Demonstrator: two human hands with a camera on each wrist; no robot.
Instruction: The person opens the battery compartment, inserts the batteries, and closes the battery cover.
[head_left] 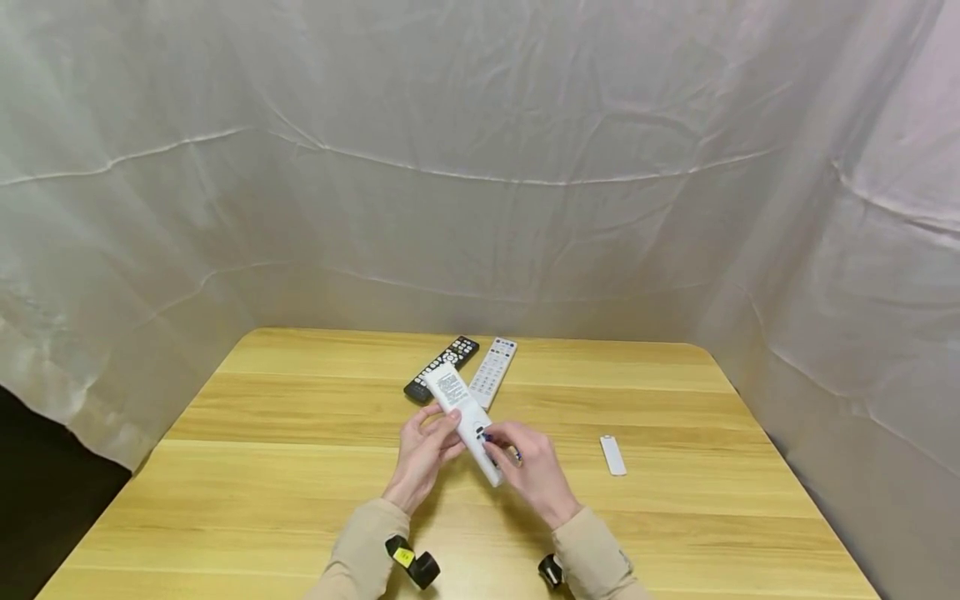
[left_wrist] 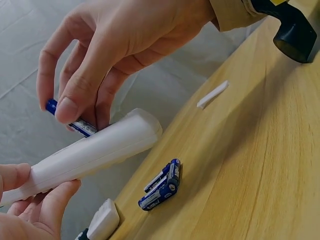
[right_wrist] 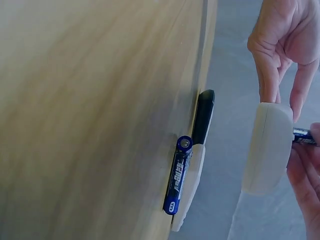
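My left hand grips a white remote control by its sides, with its back turned up and its battery compartment uncovered. Between thumb and fingers, my right hand pinches a blue AAA battery. One end of that battery meets the remote's back in the left wrist view, at a slant. The fingers partly hide the compartment in the head view. Below the remote, several more blue batteries lie together on the table.
A slim white battery cover lies on the wooden table, right of my hands. Farther back are a black remote and another white remote, partly behind the held one. Pale cloth hangs around the table.
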